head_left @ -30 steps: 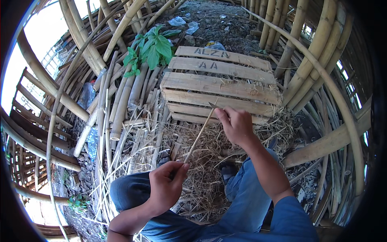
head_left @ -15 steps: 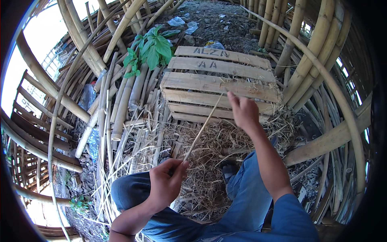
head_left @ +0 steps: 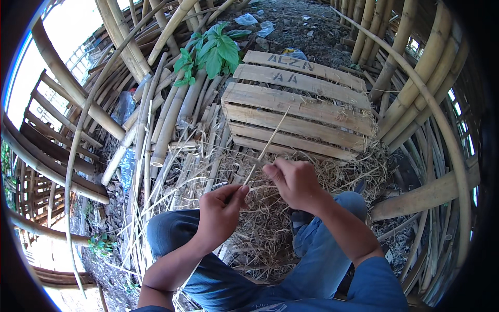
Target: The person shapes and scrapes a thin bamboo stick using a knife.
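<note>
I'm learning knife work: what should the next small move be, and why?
Probably slide the blade outward along the stick: the right hand seems to hold it against the stick just beyond the left hand, which pinches the near end.

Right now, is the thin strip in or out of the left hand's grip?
In: the left hand is closed on the thin strip, which juts out beyond it.

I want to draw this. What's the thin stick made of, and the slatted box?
The thin stick, probably split bamboo, looks matte: it's pale, straight and slender. The slatted box seems dull, unvarnished wood, maybe bamboo: its flat tan slats show no gloss.
</note>
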Demonstrator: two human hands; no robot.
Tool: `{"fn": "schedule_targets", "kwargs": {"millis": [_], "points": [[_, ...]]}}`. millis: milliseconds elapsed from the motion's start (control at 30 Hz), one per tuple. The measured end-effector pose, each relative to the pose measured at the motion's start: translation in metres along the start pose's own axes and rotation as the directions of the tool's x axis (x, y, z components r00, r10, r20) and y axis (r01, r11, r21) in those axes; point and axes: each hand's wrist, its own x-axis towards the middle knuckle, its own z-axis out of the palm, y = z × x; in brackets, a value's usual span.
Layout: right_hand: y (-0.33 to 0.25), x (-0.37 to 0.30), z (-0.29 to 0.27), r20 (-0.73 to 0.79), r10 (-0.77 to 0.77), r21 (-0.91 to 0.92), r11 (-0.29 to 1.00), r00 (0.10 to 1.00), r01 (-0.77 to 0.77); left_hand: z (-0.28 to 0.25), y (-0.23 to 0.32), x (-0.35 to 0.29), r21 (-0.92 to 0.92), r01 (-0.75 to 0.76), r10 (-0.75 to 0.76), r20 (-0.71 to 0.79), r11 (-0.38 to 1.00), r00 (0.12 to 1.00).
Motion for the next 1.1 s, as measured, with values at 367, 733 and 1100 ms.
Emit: {"fn": "schedule_targets", "kwargs": {"millis": [367,733,1100], "points": [[-0.005,0.0,0.001,-0.042,-0.012,-0.109,0.994,0.999,0.007,0.004,-0.002,-0.001,0.11,-0.167,0.177,-0.083,0.98,0.981],[0.012,0.012,-0.003,-0.117,0.035,-0.319,0.945,0.993,-0.071,-0.001,0.005,-0.006,0.14,-0.079,0.085,-0.033,0.987,0.996],[-0.01,-0.003,0.008,-0.087,-0.023,-0.124,0.992,0.996,0.012,0.003,-0.008,-0.007,0.119,-0.157,0.174,-0.15,0.98,0.973]]}}
